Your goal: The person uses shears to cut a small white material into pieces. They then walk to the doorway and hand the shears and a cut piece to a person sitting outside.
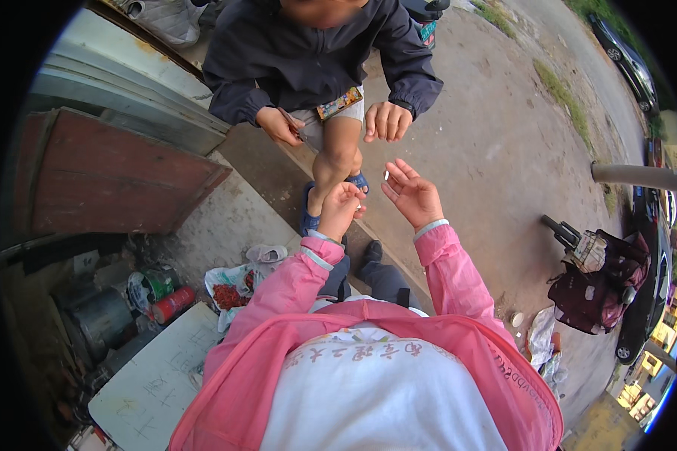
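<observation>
My left hand (pixel 341 209) is raised in front of me with its fingers curled, and a small white piece (pixel 359 207) shows at its fingers. To its right, my right hand (pixel 417 199) is turned partly palm up. A second small white piece (pixel 387 175) sits at its fingertips, between thumb and fingers. Both pieces are too small to name. Just beyond my hands another person sits facing me. That person's hand (pixel 278 126) on the left grips a thin dark tool; the other hand (pixel 388 121) is loosely curled. A colourful patterned box (pixel 339 104) lies on their lap.
A reddish-brown board (pixel 120 173) leans at the left. Below it are a red can (pixel 174 304), a white board (pixel 154 383) and a plastic bag of red bits (pixel 229 289). At the right stand a pole (pixel 639 176), a dark red bag (pixel 602 286) and parked cars (pixel 626 64).
</observation>
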Available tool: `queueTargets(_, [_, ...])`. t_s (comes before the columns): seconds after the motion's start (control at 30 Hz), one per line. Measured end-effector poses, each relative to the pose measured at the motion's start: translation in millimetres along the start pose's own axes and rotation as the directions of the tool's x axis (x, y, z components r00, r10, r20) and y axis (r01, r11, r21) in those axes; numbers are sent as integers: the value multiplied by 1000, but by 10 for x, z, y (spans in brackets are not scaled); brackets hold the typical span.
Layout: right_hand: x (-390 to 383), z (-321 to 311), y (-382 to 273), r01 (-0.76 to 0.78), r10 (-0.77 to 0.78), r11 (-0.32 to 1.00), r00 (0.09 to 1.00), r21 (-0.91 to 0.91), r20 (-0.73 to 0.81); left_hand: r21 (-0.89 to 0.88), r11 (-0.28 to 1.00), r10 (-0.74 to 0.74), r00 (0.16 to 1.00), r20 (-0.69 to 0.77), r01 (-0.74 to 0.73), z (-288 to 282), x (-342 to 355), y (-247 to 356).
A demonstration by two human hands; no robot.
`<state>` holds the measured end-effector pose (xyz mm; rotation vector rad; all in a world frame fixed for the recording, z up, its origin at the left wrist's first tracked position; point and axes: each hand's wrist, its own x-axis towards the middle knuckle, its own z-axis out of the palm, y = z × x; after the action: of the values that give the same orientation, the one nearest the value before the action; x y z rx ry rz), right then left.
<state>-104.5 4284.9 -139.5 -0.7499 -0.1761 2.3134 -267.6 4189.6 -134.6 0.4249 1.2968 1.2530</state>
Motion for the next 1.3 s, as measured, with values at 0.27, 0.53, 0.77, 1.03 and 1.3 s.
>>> queueTargets(0.27, [-828, 530, 33, -142, -21, 918, 915, 371, 403, 341, 819, 441, 887, 140, -461, 453, -876, 598])
queueTargets(0.53, [-1441, 810, 76, -347, 170, 898, 841, 270, 513, 629, 414, 763, 628, 155, -658, 955, -1656, 845])
queueTargets(0.77, [-1823, 831, 280, -539, 374, 827, 740, 159, 559, 746, 333, 803, 588, 97, -577, 906, -2256, 689])
queueTargets(1.03, [-2243, 1127, 604, -639, 525, 769, 651, 21, 548, 668, 468, 831, 545, -111, -578, 666, -2906, 672])
queueTargets(1.3, [-2520, 1334, 1247, -747, 645, 656, 477, -112, 596, 696, 520, 836, 464, -294, -496, 185, -3622, 425])
